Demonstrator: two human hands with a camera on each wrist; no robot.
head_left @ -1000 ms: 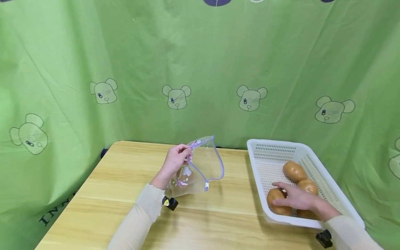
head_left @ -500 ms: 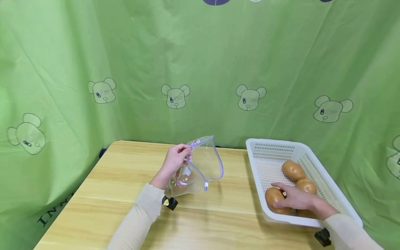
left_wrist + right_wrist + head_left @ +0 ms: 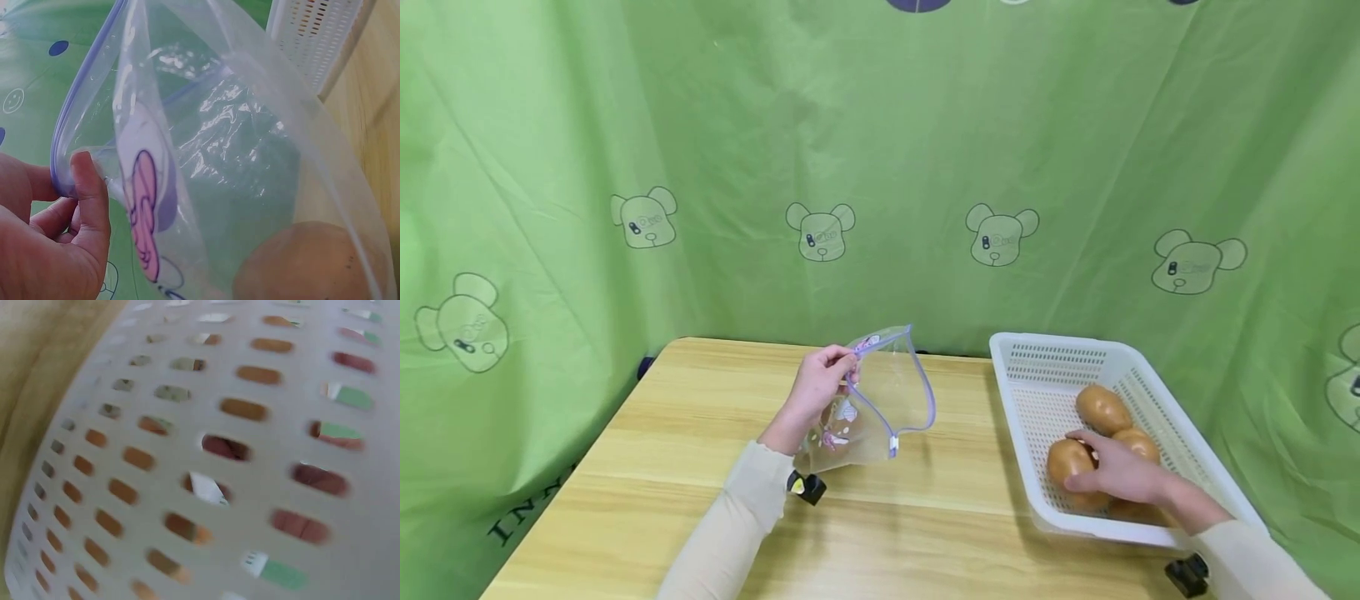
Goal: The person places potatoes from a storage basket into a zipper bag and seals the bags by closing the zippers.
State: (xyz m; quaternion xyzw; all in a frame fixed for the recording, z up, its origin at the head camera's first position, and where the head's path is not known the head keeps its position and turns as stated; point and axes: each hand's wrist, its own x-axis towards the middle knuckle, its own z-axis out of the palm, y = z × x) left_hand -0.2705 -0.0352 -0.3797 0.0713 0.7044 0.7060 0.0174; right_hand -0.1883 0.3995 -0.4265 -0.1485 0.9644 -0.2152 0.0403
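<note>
On the light wooden table (image 3: 700,467), the left hand (image 3: 817,389) is pinching the clear plastic zip bag (image 3: 880,408) open with one brown potato (image 3: 306,262) already inside, while the right hand (image 3: 1118,475) is grabbing another round brown potato (image 3: 1070,463) in the white plastic basket (image 3: 1045,354), where more are waiting.

Behind the pale wood tabletop (image 3: 700,467), a green curtain (image 3: 880,167) is showing bear faces; the clear bag (image 3: 880,408) is showing purple edging beside the white basket (image 3: 1052,358) of brown potatoes (image 3: 1101,408).

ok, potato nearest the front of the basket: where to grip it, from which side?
From above, across its rounded middle. The potato lies low in the white basket, whose front wall blocks a side approach, and a second potato crowds its right. The right hand already grips it over the top, fingers curled round. The left hand holds the zip bag open.
</note>
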